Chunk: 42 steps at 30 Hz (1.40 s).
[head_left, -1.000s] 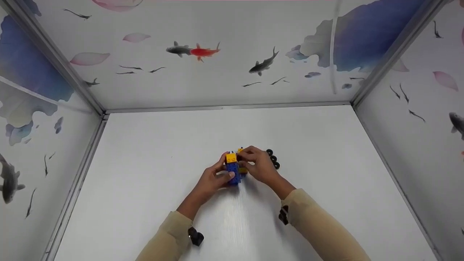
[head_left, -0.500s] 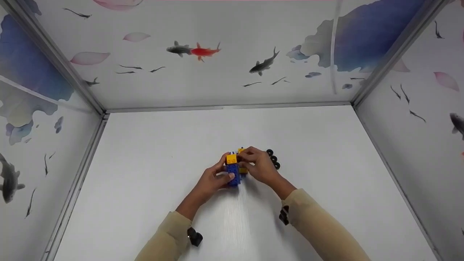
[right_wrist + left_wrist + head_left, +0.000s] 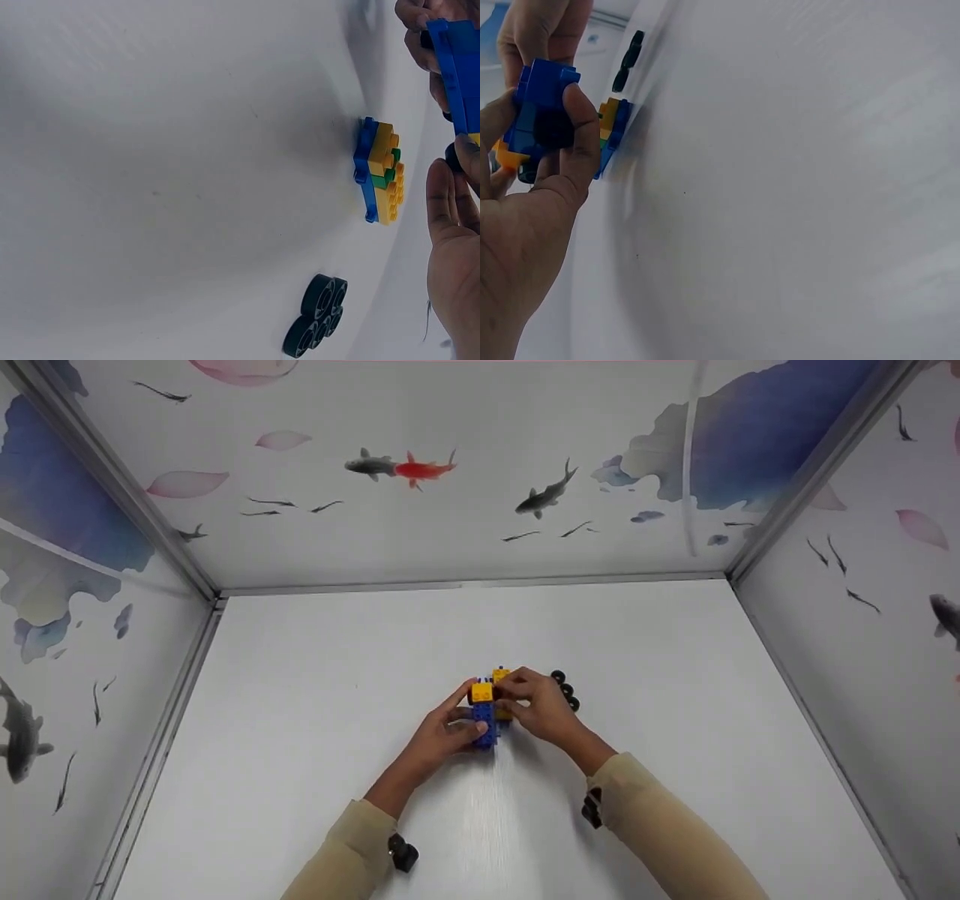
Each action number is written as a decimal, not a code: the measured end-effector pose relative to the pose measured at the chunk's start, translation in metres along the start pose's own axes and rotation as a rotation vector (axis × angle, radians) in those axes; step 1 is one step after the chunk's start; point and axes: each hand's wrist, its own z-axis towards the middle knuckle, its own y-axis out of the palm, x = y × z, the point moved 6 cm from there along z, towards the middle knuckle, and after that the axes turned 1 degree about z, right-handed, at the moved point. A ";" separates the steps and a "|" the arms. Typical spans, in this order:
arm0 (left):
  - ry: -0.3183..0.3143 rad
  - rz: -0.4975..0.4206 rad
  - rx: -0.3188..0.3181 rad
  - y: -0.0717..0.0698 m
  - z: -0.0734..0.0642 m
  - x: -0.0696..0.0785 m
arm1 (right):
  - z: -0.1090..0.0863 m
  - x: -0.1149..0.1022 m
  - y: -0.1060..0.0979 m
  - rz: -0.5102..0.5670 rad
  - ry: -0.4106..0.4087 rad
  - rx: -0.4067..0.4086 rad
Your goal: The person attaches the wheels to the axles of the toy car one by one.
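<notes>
My left hand (image 3: 444, 731) grips a toy block vehicle (image 3: 485, 724), blue with a yellow brick at its far end. In the left wrist view the thumb and fingers press the sides of its blue body (image 3: 549, 84). At the vehicle's right side is my right hand (image 3: 541, 701), pinching a small black wheel (image 3: 452, 156) against the blue base. The fingers partly hide this wheel. Behind the held vehicle, on the table, stands a second block assembly (image 3: 381, 176) with a blue base and yellow and green bricks.
Several loose black wheels (image 3: 319, 315) lie grouped on the white table (image 3: 300, 735), just right of my right hand. Printed panels (image 3: 480, 525) wall the table at the back and on both sides.
The held vehicle and my left hand have shifted very slightly toward me. My right hand stays at the vehicle's side. The second assembly and loose wheels have not moved.
</notes>
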 end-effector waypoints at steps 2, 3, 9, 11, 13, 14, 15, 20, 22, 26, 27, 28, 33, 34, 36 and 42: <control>0.014 0.007 -0.004 0.001 0.001 0.001 | 0.000 -0.001 -0.001 0.000 -0.005 0.003; 0.022 0.011 -0.006 0.002 0.001 0.002 | 0.000 -0.001 -0.001 -0.001 -0.007 0.006; 0.070 0.054 -0.013 0.004 0.002 0.007 | -0.001 0.002 -0.002 0.030 0.006 0.022; 0.066 0.063 -0.009 0.004 0.002 0.007 | -0.001 0.003 -0.001 0.056 0.017 0.022; 0.055 0.080 -0.001 0.004 0.001 0.007 | -0.001 0.004 0.000 0.078 0.031 0.023; 0.047 0.093 0.003 0.004 0.001 0.007 | -0.001 0.004 0.000 0.082 0.039 0.023; 0.040 0.105 0.006 0.005 0.001 0.007 | -0.001 0.005 0.000 0.086 0.049 0.022; 0.027 0.157 0.019 0.005 0.001 0.008 | -0.002 0.006 0.001 0.097 0.092 0.011; 0.031 0.158 0.023 0.005 0.002 0.009 | -0.002 0.005 0.001 0.104 0.090 0.006; 0.040 0.170 0.037 0.004 0.004 0.009 | -0.003 0.006 -0.001 0.112 0.087 -0.003; 0.040 0.172 0.041 0.003 0.004 0.009 | -0.004 0.007 -0.002 0.106 0.083 -0.002; 0.040 0.172 0.046 0.003 0.004 0.009 | -0.005 0.008 -0.003 0.098 0.087 -0.003; 0.035 0.148 0.057 0.000 0.006 0.008 | -0.011 0.016 -0.011 -0.001 0.106 0.009; 0.033 0.140 0.057 -0.001 0.007 0.007 | -0.013 0.019 -0.013 -0.017 0.117 0.010; 0.027 0.128 0.059 -0.002 0.008 0.006 | -0.016 0.024 -0.017 -0.046 0.129 0.017; 0.026 0.130 0.061 -0.004 0.010 0.008 | -0.025 0.037 -0.030 -0.070 0.120 0.039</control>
